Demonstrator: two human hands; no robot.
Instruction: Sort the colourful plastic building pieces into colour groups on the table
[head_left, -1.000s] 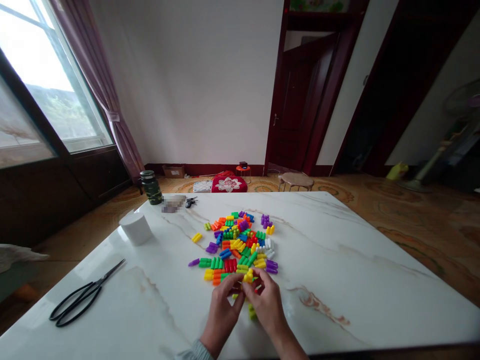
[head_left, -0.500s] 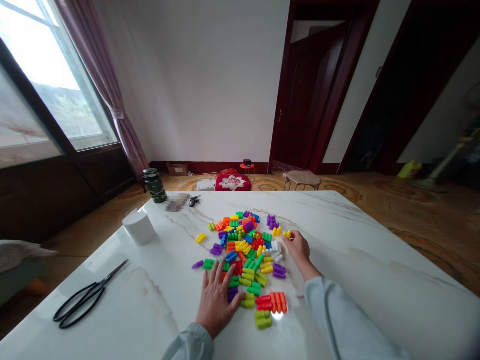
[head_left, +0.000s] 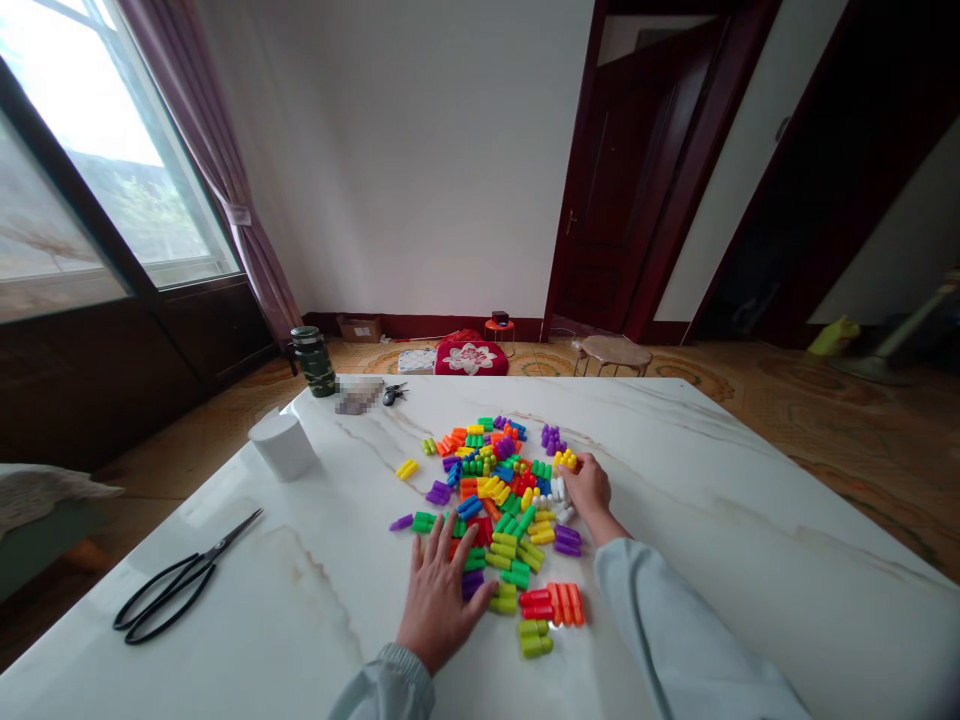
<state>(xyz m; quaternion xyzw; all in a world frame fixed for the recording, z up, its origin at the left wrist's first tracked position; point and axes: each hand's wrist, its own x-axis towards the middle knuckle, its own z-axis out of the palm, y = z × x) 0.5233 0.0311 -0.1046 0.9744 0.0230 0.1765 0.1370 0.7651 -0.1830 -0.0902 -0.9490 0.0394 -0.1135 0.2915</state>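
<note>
A heap of colourful plastic building blocks [head_left: 498, 488] spreads over the marble-patterned table. My right hand [head_left: 589, 488] pinches yellow blocks [head_left: 565, 459] at the heap's far right side, beside a purple knobbed block [head_left: 553, 440]; the fingers partly cover them. Fingers spread, my left hand [head_left: 441, 598] rests at the near left of the heap, its fingertips over green and red blocks. Its thumb reaches a lime-green block [head_left: 504, 600]. Right of that thumb lie joined red and orange blocks [head_left: 555, 604], with another lime-green block [head_left: 535, 639] just nearer to me.
Black-handled scissors [head_left: 187, 578] lie on the white table [head_left: 300, 640] at left. Behind them stand a white paper roll [head_left: 283, 446] and a camouflage-patterned flask [head_left: 313, 362]. Keys [head_left: 394, 393] lie by a blurred-out item near the far edge. A stool [head_left: 613, 351] stands beyond.
My right hand has brought its yellow block leftward against the other yellow block, and the two now sit together. My left hand stays at the same blocks. The whole view has shifted slightly.
</note>
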